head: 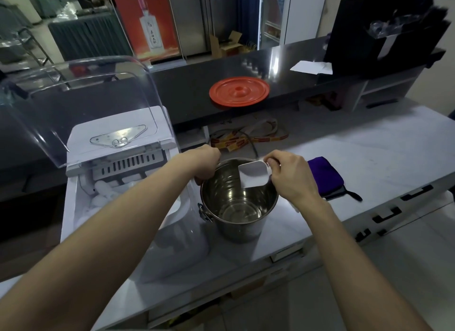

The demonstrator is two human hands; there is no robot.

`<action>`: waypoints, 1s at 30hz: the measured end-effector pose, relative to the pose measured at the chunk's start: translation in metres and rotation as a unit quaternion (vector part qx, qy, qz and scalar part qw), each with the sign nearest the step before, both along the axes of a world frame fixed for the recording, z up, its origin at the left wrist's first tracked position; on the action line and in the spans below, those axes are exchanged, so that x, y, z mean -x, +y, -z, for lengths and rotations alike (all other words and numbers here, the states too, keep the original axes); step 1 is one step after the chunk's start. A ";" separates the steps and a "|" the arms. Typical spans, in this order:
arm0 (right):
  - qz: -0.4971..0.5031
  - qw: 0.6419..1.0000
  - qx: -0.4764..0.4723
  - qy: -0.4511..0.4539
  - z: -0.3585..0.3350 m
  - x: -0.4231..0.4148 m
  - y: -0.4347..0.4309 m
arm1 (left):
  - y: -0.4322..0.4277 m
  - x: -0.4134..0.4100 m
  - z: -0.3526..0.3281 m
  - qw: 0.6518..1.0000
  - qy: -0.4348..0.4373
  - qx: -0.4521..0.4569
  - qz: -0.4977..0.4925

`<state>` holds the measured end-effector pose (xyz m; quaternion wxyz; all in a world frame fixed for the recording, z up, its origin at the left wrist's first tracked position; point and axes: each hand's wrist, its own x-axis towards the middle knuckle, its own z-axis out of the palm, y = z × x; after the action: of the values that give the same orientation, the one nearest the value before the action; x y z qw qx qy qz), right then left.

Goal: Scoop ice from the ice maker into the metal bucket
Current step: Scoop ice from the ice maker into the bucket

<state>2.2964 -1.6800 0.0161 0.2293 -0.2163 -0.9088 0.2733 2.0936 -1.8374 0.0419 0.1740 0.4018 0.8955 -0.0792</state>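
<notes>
A shiny metal bucket [242,213] stands on the pale counter, and its inside looks bare. My left hand [205,164] grips the bucket's far left rim. My right hand [291,175] holds a white plastic scoop [253,174] by its handle over the bucket's mouth, and I see no ice in the scoop. To the left stands the white ice maker [118,173] with its clear lid [81,104] swung up. Ice pieces [104,191] lie in its open bin, partly hidden by my left forearm.
A purple cloth [325,176] lies right of the bucket. An orange round lid [238,91] rests on the raised dark bar shelf behind. Red-and-yellow straps [246,137] lie under that shelf. Drawer handles line the counter's right front edge [386,217].
</notes>
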 end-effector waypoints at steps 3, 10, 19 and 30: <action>0.010 1.000 0.012 -0.022 0.000 0.000 -0.002 | 0.001 0.000 0.004 1.000 -0.014 0.011 -0.016; 0.003 0.991 0.035 -0.132 0.006 -0.005 -0.007 | 0.003 -0.011 0.003 0.998 -0.038 -0.004 -0.050; 0.064 0.983 0.110 -0.132 0.006 -0.019 0.003 | 0.003 -0.024 -0.008 0.992 -0.081 -0.082 -0.051; 0.109 0.991 0.073 0.003 -0.029 -0.043 0.014 | -0.009 -0.050 -0.052 0.975 -0.049 -0.208 -0.055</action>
<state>2.3395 -1.6661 0.0447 0.2437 -0.3299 -0.8567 0.3129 2.1437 -1.8465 0.0936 0.1348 0.3827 0.9035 0.1384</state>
